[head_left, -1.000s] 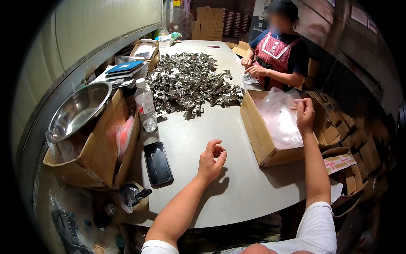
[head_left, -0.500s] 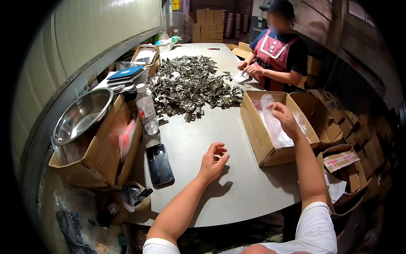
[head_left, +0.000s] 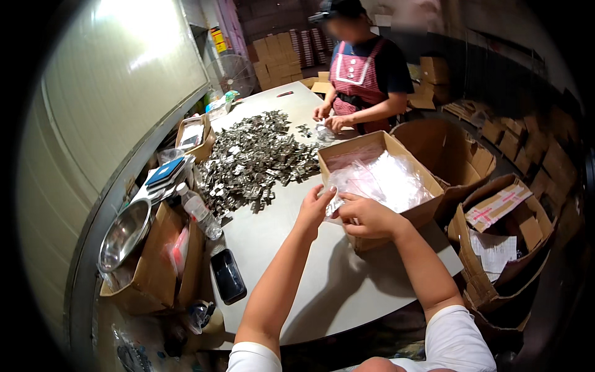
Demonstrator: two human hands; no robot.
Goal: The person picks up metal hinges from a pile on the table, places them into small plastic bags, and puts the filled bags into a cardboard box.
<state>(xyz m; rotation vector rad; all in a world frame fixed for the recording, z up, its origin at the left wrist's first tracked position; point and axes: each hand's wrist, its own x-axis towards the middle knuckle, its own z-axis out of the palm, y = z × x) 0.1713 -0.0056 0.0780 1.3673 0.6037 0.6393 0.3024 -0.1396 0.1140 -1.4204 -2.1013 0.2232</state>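
Both hands meet at a small clear plastic bag [head_left: 333, 203], just in front of an open cardboard box [head_left: 421, 214] on the table. My left hand [head_left: 312, 211] pinches one side of the bag between thumb and fingers. On its other side, my right hand [head_left: 370, 217] is closed with the fingers curled in. Many loose clear bags [head_left: 387, 180] lie heaped inside the box. Beyond and to the left spreads a large pile of small shiny metal clips or brackets [head_left: 254, 158].
A person in a red apron [head_left: 359, 74] handles something small across the table. On the left are a phone [head_left: 228, 276], a water bottle [head_left: 199, 212], a steel bowl [head_left: 127, 235] and a cardboard box [head_left: 152, 266]. More open cartons [head_left: 474, 260] stand at the right.
My right hand has brought a plastic bag out of the box towards the left. My left hand has moved forward and taken hold of it too. The whole view has tilted.
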